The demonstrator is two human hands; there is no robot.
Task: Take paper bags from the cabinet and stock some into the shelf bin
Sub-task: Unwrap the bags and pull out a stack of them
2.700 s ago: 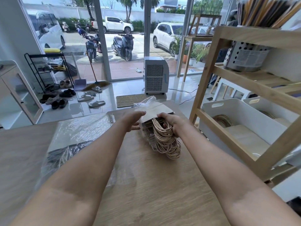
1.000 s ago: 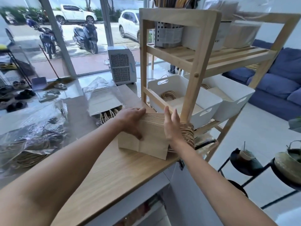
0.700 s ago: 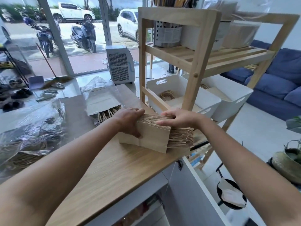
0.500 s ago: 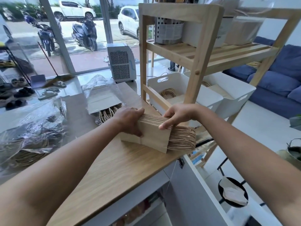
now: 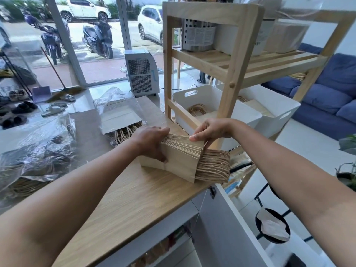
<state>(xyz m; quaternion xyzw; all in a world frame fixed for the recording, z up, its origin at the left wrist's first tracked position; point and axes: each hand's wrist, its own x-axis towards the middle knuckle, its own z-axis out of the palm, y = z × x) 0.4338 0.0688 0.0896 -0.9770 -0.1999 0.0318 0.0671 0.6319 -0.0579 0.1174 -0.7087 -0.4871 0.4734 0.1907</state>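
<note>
two hands gripping paper bag stack [image 5: 178, 160] on worktop [image 5: 134, 197]: left hand [image 5: 152, 142] fingers curled round one end, right hand [image 5: 210, 130] pinching top edge.

Counter [image 5: 138, 201]: wooden top, carrying a bag stack [image 5: 179, 160] at its shelf-side corner.
Wrapped bags [image 5: 120, 117]: lying behind the stack.
Plastic bundle [image 5: 36, 155]: lying far left of the stack.
Shelf [image 5: 229, 60]: standing beside the stack, holding two white bins [image 5: 248, 114].
</note>
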